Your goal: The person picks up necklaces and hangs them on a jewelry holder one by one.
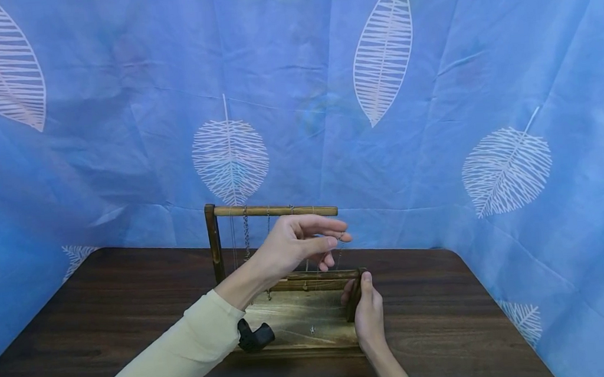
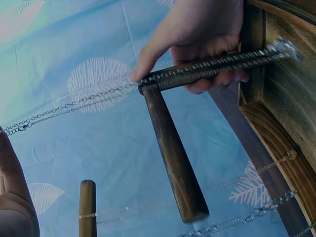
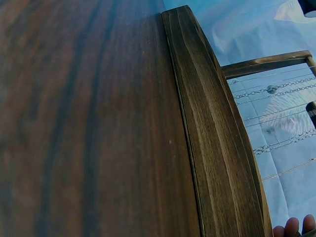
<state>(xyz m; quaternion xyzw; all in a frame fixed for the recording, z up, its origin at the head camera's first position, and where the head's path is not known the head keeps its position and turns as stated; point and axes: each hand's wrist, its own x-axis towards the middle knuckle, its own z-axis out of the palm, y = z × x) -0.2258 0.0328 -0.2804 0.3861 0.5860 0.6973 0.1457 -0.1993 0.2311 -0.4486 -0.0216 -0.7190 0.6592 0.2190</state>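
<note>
A dark wooden jewelry stand [image 1: 276,209] stands on the table, with several chain necklaces [image 1: 246,234] looped over its upper bar. My left hand [image 1: 306,241] is raised by the bar's free end and pinches a chain necklace [image 2: 64,109] at its clasp end. In the left wrist view that necklace runs taut past a post to a shiny pendant [image 2: 286,48]. Around the shorter right post [image 2: 192,71] my right hand [image 1: 370,313] is gripping, thumb near its top. Only a few right fingertips [image 3: 296,227] show in the right wrist view.
The stand's flat base [image 1: 291,316] rests on the dark wood table [image 1: 434,314]. A small pendant [image 1: 312,330] shows over the base. Behind the table hangs a blue curtain [image 1: 299,153] with white leaf prints. A black device [image 1: 255,335] is on the left wrist.
</note>
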